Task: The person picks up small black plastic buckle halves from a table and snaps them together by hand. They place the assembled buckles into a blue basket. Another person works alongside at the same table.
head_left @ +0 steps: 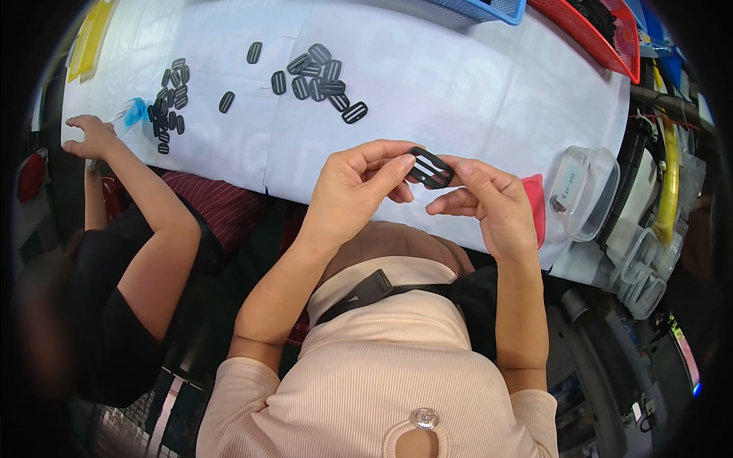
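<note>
the black plastic slide buckle (429, 168) is being held up in the air between both hands, just above the near edge of the white-covered table (473, 84), with its two slots facing the camera. the left hand (353, 191) is pinching the buckle's left end, thumb on the front face and index finger curled behind it, the other fingers folded loosely underneath. the right hand (489, 200) is pinching the right end the same way, its thumb and forefinger pressed on the rim while the remaining fingers are curling inward below.

to do this well, the grip probably ought to be staying on the outer rim so the centre bar and both slots are remaining in plain sight; fingertips sliding over the slots would be hiding any flaw or flash. holding it tilted toward the light, and turning it with small rolls of the thumbs rather than letting go of one end, looks like the safer way, since the piece is small and smooth and could be slipping out.

farther out on the table a loose pile of matching buckles (319, 79) is lying, well apart from the hands, and a second cluster of buckles (169, 103) is lying to the left, near another person's hand (90, 137). clear plastic containers (586, 191) are sitting at the right edge, with a red basket (595, 34) beyond.
</note>
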Motion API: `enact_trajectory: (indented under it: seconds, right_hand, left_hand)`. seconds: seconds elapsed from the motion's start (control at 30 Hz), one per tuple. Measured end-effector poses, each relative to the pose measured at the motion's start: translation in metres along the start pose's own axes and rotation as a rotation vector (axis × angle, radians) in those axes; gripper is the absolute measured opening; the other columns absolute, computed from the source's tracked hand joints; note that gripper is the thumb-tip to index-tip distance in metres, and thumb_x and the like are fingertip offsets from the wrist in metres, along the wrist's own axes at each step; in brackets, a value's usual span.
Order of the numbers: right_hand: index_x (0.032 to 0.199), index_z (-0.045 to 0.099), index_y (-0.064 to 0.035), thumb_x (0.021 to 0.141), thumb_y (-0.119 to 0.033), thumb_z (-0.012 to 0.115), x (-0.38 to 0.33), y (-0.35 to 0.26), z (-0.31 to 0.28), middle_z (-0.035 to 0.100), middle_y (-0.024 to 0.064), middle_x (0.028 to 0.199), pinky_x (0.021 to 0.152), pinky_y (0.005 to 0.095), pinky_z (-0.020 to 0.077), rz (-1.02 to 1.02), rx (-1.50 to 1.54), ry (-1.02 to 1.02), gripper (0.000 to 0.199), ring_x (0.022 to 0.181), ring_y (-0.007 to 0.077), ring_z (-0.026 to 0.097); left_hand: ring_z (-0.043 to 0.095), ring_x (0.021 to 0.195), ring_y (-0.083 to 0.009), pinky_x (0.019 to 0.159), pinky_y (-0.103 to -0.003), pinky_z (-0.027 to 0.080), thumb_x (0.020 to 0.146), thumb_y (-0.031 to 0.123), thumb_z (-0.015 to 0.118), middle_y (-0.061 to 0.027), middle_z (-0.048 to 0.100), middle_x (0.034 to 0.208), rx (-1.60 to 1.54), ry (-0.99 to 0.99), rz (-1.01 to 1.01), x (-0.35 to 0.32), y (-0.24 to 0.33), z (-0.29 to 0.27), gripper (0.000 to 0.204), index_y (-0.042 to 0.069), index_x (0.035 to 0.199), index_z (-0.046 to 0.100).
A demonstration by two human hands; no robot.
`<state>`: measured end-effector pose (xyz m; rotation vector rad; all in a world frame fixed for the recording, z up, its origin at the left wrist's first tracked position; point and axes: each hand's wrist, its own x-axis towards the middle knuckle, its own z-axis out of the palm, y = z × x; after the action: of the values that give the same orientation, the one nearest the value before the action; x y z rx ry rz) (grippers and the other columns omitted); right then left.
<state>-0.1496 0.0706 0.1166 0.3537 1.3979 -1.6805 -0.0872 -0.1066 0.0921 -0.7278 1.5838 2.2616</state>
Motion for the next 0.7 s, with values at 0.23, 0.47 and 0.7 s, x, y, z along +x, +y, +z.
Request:
enact_trajectory:
  seconds: [0.23, 0.47, 0.7]
  right_hand:
    - [0.092, 0.063, 0.0064, 0.084, -0.011, 0.063, 0.009, 0.01, 0.011, 0.065, 0.0125, 0.081, 0.061, 0.0247, 0.05, -0.076, -0.115, 0.129, 0.019, 0.066, 0.0162, 0.062]
    - [0.09, 0.062, 0.0061, 0.085, -0.013, 0.063, 0.026, 0.02, 0.014, 0.064, 0.0115, 0.078, 0.058, 0.025, 0.0483, -0.084, -0.229, 0.139, 0.02, 0.066, 0.0148, 0.062]
    - [0.11, 0.057, 0.01, 0.088, -0.009, 0.055, 0.075, 0.019, -0.015, 0.065, 0.0136, 0.088, 0.069, 0.0282, 0.0531, -0.038, -0.48, 0.084, 0.03, 0.073, 0.019, 0.066]
  left_hand:
    - [0.057, 0.057, -0.0072, 0.053, -0.02, 0.046, 0.088, 0.011, 0.058, -0.0056, 0.063, 0.069, 0.02, 0.044, -0.009, -0.003, 0.0, 0.007, 0.021, -0.003, 0.103, 0.063]
    - [0.057, 0.057, -0.0081, 0.053, -0.02, 0.046, 0.088, 0.011, 0.057, -0.0052, 0.062, 0.068, 0.025, 0.08, 0.009, 0.001, -0.017, 0.005, 0.016, -0.003, 0.095, 0.06]
    - [0.058, 0.062, -0.0101, 0.058, -0.024, 0.047, 0.088, 0.022, 0.059, -0.0051, 0.063, 0.073, 0.294, 0.088, -0.088, 0.054, -0.046, -0.039, 0.023, 0.001, 0.097, 0.062]
